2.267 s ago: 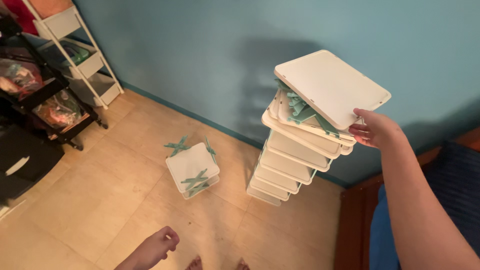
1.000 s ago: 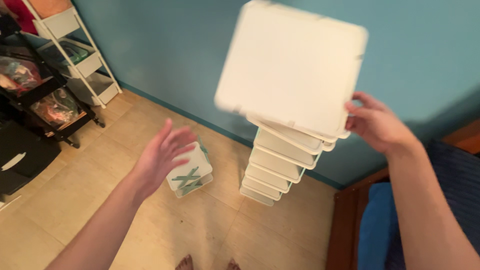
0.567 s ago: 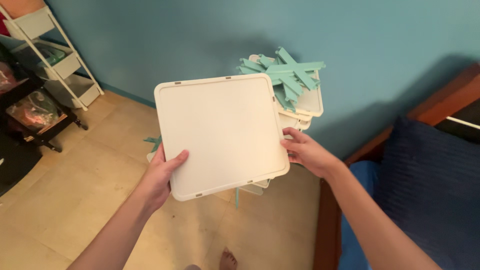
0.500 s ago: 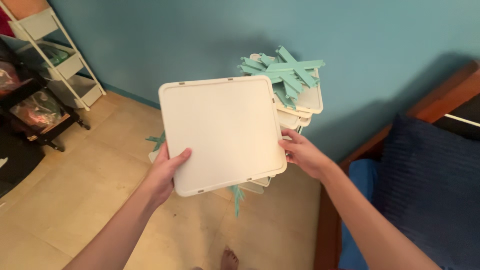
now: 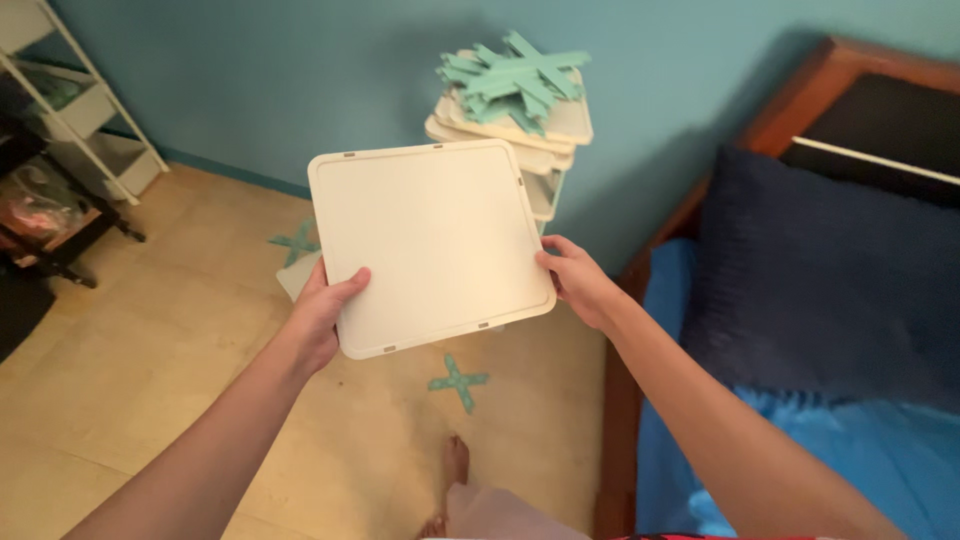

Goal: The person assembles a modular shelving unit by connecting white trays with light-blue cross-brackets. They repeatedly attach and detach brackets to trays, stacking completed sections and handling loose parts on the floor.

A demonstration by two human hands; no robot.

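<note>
I hold a cream square plastic panel flat in front of me. My left hand grips its lower left edge, thumb on top. My right hand grips its right edge. Behind the panel stands a stack of cream trays against the blue wall, topped with several teal X-shaped plastic pieces. One teal X-shaped piece lies on the floor below the panel, another lies left of it beside a partly hidden cream tray.
A white shelf rack and a dark cart with bags stand at the left. A bed with a wooden frame, dark pillow and blue sheet fills the right. My foot shows on the tan floor.
The panel came off the top of the stack and down in front of me; my left hand rose and took its edge. The view turned right toward the bed.
</note>
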